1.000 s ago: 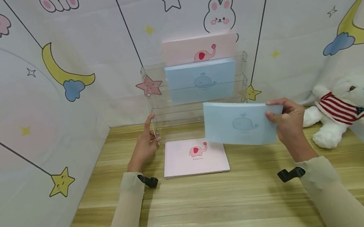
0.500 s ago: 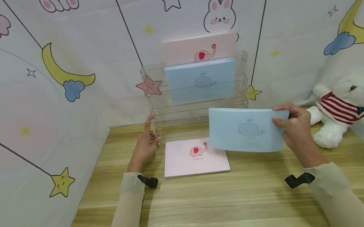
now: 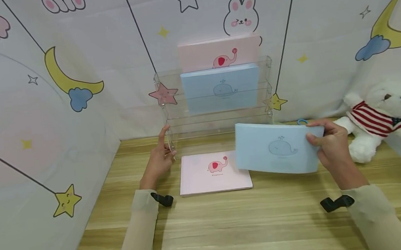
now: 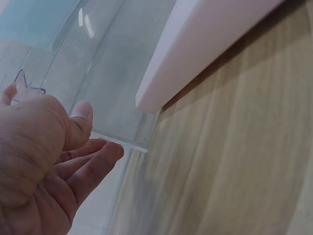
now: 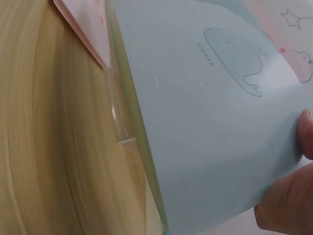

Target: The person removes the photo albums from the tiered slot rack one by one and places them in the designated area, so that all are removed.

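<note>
My right hand [image 3: 334, 148] grips a light-blue whale notebook [image 3: 257, 150] by its right end, thumb on the cover. The notebook is held tilted above the table, its left corner overlapping a pink elephant notebook [image 3: 199, 180] that lies flat. In the right wrist view the blue cover [image 5: 195, 127] fills much of the picture. My left hand [image 3: 159, 159] pinches the lower left side panel of a clear tiered rack [image 3: 204, 129]; the left wrist view has thumb and fingers on either side of that panel. Another blue whale notebook [image 3: 202, 101] and a pink elephant notebook [image 3: 195, 56] stand in the rack's upper tiers.
A white teddy bear [image 3: 361, 143] in a striped shirt sits at the right, close to my right hand. Behind the held notebook shows a small blue ring [image 3: 302, 121]. A printed cloth [image 3: 116, 37] hangs behind the rack, above the wooden table [image 3: 236, 224].
My right hand has drawn the blue notebook right and toward me, away from the rack. The small blue ring has come into sight. My left hand stays on the rack.
</note>
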The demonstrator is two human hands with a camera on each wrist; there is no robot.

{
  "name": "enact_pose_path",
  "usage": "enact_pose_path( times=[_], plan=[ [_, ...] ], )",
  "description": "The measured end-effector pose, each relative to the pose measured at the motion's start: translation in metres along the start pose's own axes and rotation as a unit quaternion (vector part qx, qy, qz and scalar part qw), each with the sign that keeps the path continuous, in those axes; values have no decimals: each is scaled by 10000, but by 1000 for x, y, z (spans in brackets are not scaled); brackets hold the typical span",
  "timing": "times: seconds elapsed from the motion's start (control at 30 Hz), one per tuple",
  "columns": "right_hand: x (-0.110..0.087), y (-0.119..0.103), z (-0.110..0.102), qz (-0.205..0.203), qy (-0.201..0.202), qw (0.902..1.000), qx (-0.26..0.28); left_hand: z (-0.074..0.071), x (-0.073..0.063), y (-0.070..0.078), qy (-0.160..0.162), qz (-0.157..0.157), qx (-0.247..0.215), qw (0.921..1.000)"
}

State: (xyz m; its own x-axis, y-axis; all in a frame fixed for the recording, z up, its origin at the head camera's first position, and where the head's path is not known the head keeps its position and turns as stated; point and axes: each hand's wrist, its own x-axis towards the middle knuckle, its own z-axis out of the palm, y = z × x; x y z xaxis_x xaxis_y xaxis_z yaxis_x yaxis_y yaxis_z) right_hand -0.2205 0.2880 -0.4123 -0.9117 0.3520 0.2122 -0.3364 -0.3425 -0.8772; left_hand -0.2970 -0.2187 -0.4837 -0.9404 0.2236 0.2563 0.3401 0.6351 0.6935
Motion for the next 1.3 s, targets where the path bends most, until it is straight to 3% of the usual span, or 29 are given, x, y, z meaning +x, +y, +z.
enact_pose_path(
  times=[0.47, 1.3],
  plan=[
    [-4, 2, -22, -156, -488, 9984, 228, 1, 0, 0, 52, 57, -2, 10000],
    [-8, 2, -50, -61, -789, 9964, 289, 2, 1, -2, 60, 10, -1, 10000]
  ],
)
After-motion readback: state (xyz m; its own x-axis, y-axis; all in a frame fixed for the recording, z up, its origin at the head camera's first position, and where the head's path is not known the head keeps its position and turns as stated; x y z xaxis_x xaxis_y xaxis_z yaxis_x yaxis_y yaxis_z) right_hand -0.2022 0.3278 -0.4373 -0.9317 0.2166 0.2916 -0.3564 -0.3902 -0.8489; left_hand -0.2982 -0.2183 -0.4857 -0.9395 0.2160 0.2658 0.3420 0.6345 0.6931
